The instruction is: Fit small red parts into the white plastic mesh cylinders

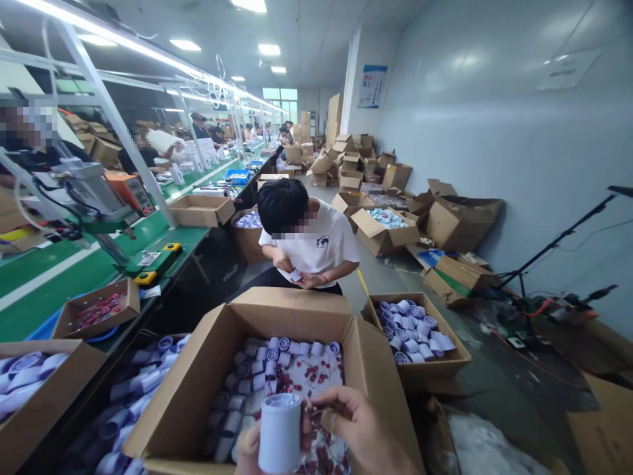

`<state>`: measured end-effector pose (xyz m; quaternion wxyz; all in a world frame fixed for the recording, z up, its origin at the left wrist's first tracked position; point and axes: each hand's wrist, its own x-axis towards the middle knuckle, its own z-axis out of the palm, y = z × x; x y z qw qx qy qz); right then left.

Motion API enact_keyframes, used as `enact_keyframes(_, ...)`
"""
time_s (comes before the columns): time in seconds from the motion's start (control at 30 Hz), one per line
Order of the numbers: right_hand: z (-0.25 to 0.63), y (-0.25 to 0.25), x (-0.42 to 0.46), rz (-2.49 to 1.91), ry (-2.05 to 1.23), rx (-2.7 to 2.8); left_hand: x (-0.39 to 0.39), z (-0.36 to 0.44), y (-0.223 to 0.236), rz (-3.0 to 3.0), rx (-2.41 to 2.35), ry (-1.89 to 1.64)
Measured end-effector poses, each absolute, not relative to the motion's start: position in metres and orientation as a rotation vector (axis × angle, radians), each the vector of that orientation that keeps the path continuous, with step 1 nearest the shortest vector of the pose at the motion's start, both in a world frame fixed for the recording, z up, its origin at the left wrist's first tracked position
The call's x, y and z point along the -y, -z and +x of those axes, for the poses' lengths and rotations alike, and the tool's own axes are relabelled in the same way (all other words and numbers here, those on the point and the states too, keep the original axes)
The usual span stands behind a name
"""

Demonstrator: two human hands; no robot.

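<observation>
My left hand [249, 447] is wrapped round a pale lavender plastic cylinder [279, 439], upright, with a recessed, ribbed top end facing me. My right hand [359, 425] is just to its right, thumb and fingers pinched near the cylinder's upper rim. Whatever sits in that pinch is too small to make out. Both hands are over a large open cardboard box [185, 389]. Inside it, similar cylinders [257, 366] are stacked at the left and back, and small dark red parts [316, 375] lie scattered on the right.
Another person [309, 237] sits beyond the box, working on a small pale piece. A carton of cylinders [415, 330] stands right, another carton [44, 396] left. A green conveyor bench [163, 231] with a press [91, 191] runs along the left; a tripod [554, 244] stands right.
</observation>
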<state>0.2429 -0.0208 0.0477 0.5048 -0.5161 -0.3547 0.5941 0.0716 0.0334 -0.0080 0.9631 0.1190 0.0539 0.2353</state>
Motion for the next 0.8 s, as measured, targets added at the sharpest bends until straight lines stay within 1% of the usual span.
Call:
enact_keyframes(0.07,0.249,-0.045,0.024,-1.227,-1.421,0.839,-0.03,0.069,0.004,0.259,-0.165,-0.485)
enact_keyframes(0.27,0.259,-0.044,0.034,-1.153,-1.579,0.871,-0.019,0.068,-0.011,0.366,-0.298,-0.482)
enact_keyframes(0.4,0.263,-0.044,0.036,-1.092,-1.533,0.919,-0.017,0.069,-0.01,0.35,-0.284,-0.506)
enact_keyframes(0.6,0.278,-0.04,0.04,-1.141,-1.499,0.858,-0.024,0.063,-0.012,0.426,-0.315,-0.536)
enact_keyframes(0.8,0.29,-0.045,0.048,-1.21,-1.578,1.048,-0.025,0.063,-0.025,0.482,-0.29,-0.426)
